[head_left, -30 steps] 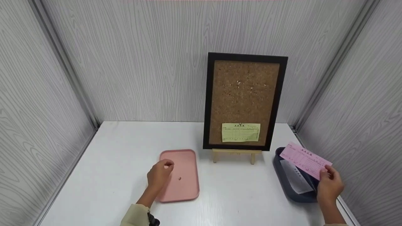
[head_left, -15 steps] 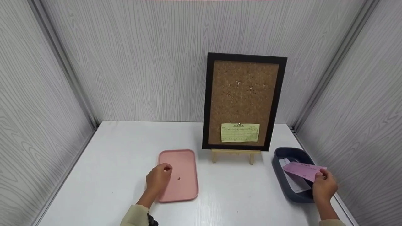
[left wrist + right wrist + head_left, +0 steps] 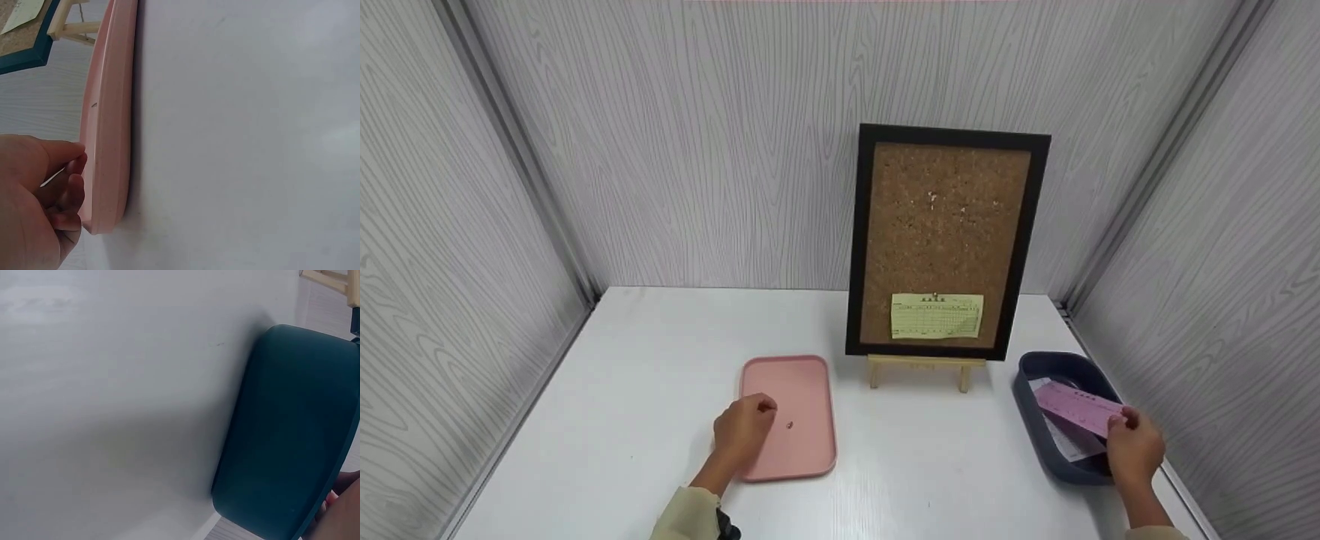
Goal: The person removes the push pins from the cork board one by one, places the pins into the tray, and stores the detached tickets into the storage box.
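Note:
My right hand (image 3: 1136,448) pinches the right end of a pink form slip (image 3: 1080,406), which lies low within the dark blue basket (image 3: 1039,442). Under it in the basket is a white paper slip (image 3: 1072,442). My left hand (image 3: 744,427) hovers over the left side of a pink tray (image 3: 802,457). Its thumb and forefinger meet at the tips in the left wrist view, the other fingers curled, and nothing shows between them. One tiny metallic piece (image 3: 790,425) lies on the tray. In the right wrist view the basket's wall (image 3: 287,433) hides most of the right hand.
A black-framed cork board (image 3: 945,247) stands on a small wooden easel (image 3: 926,362) behind the tray and basket. A yellow form slip (image 3: 936,316) is pinned near its bottom. Grey wood-grain panels enclose the white table (image 3: 675,337) at the back and sides.
The pink slip, raised above the basket a second ago, has come down into it as my right hand lowered and shifted slightly left. My left hand has sunk a little over the tray.

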A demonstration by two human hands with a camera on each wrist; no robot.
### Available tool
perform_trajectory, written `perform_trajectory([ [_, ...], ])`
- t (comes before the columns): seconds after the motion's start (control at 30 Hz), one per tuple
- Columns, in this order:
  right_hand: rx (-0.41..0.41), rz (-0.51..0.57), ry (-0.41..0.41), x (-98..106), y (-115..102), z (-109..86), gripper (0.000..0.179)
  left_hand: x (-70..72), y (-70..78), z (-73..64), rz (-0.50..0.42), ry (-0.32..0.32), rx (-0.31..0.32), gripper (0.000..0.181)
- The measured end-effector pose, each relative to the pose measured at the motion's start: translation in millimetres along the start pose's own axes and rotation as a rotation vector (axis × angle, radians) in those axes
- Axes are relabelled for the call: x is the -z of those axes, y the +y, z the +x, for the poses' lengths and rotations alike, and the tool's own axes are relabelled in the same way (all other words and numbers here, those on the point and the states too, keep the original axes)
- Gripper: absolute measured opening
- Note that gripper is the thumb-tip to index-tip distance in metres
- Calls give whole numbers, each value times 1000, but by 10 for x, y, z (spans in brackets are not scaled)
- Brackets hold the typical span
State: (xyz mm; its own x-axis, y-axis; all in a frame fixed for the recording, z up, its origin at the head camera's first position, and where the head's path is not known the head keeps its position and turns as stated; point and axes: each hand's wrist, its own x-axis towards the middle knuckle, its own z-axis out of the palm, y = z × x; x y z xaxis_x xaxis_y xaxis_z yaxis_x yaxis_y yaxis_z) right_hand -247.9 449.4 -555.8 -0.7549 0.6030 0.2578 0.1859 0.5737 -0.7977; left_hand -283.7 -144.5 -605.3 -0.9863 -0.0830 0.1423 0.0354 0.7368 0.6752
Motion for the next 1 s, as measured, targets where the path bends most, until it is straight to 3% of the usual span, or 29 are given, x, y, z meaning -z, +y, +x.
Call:
perform_trajectory([
  [0.27, 59, -64, 24, 55, 53, -16, 33, -13, 28, -43, -24, -38, -10, 9],
  [0.53, 43, -112, 60, 65, 52, -10, 33, 5, 53, -50, -2, -59, -20, 10],
  [0.73, 41, -135, 58, 85, 23, -42, 34, 51, 83, -37, -12, -46, -17, 10],
  [1.0, 132, -100, 63, 15, -77, -82, 32, 105, 134, 57, -7, -19, -3, 10],
])
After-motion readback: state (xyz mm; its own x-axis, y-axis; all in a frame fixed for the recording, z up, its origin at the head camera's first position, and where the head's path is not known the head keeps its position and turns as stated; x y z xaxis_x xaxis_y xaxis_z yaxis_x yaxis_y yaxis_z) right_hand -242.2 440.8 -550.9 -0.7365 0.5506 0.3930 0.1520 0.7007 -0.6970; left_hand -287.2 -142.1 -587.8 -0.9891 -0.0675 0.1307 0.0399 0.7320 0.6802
